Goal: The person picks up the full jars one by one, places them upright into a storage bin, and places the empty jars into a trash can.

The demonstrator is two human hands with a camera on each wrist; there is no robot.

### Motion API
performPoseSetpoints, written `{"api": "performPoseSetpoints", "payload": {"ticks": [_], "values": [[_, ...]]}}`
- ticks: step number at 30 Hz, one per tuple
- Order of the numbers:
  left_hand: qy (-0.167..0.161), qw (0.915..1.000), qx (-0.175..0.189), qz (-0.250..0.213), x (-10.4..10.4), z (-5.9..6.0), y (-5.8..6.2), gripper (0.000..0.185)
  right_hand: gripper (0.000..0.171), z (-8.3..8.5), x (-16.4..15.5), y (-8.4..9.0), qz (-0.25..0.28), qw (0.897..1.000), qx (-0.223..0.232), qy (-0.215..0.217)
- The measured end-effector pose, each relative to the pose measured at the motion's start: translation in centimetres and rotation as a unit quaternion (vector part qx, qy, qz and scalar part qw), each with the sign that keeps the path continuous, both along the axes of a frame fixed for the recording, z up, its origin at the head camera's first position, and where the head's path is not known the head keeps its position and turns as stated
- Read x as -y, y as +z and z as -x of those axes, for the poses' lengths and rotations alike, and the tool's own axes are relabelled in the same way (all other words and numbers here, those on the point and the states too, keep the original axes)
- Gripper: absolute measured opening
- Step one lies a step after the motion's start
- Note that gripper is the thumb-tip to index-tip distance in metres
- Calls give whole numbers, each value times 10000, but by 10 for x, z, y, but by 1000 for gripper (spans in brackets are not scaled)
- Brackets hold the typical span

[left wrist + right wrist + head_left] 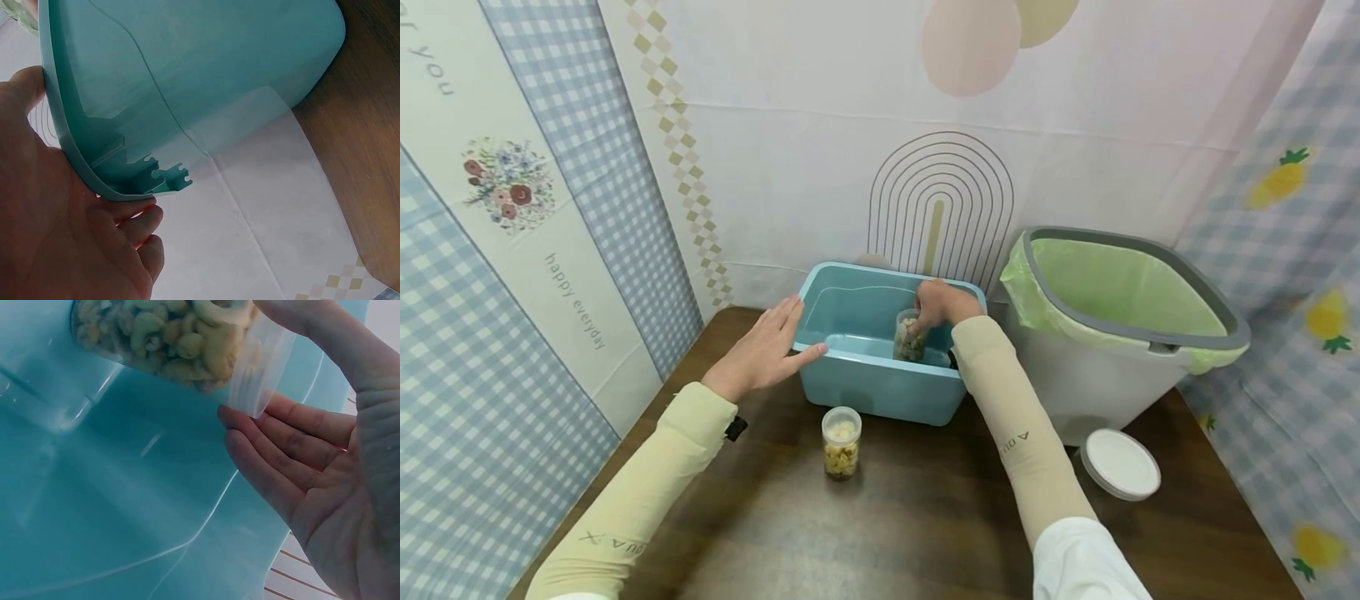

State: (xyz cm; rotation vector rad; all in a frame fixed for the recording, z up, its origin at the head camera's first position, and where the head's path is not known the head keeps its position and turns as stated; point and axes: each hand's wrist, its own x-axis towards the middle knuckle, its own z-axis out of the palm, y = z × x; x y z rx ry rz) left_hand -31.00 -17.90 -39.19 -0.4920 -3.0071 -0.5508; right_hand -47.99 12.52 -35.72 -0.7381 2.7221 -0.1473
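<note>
Right hand [942,302] reaching down into the blue bin [857,392] at the table's back edge, fingertips pinching the top of a clear jar of nuts [908,337] held upright inside. Left hand [765,349] flat and relaxed, fingers straight against the bin's left rim, gripping nothing. Second jar [841,442] standing on the table [925,517] just before the bin's front wall. White lid [1121,463] near the right edge, beside a green-lined waste bin [1120,325].
</note>
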Motion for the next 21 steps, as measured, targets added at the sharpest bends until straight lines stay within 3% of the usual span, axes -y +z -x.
{"api": "performPoseSetpoints", "payload": {"ticks": [13, 21], "values": [[-65, 10000, 15, -63, 2, -5, 5, 99, 39, -16, -4, 11, -176, 9998, 7, -54], [-60, 10000, -7, -6, 0, -4, 2, 99, 39, -24, -3, 35, -350, 9992, -64, -161]]}}
